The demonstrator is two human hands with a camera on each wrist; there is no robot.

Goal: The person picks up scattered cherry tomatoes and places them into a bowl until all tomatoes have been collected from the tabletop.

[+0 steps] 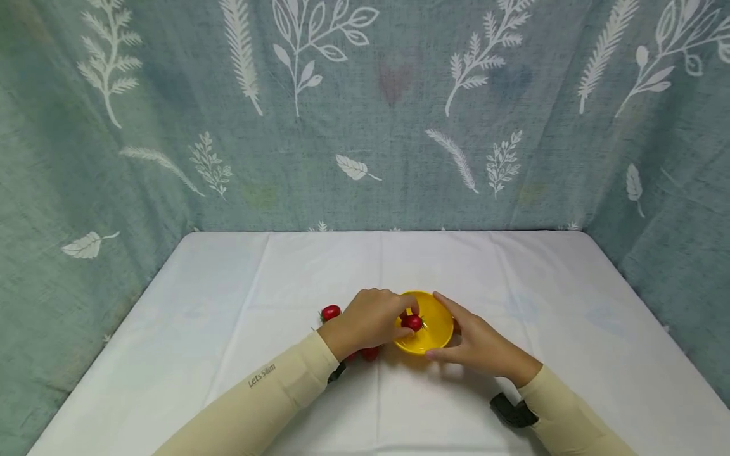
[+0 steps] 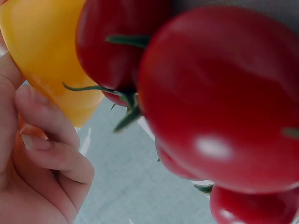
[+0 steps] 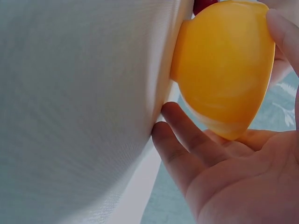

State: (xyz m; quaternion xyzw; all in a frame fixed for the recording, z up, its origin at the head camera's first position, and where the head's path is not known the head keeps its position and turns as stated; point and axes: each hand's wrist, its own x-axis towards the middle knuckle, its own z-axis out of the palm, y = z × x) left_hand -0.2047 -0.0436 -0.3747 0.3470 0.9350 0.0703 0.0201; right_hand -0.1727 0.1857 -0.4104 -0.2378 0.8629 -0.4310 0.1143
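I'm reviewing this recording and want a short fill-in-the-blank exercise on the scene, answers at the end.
1. The left hand pinches a tomato whose colour is ____.
2. The right hand is curved around a bowl whose colour is ____.
3. Other tomatoes lie to the person's ____ of the bowl.
4. The colour of the cloth under the bowl is ____.

Missing words: red; yellow; left; white.

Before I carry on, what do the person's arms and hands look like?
The left sleeve and right sleeve are cream, reaching the wrists; small dark lettering marks the left one. A black piece shows by the right cuff, with another dark one by the left. The left hand and right hand are bare.
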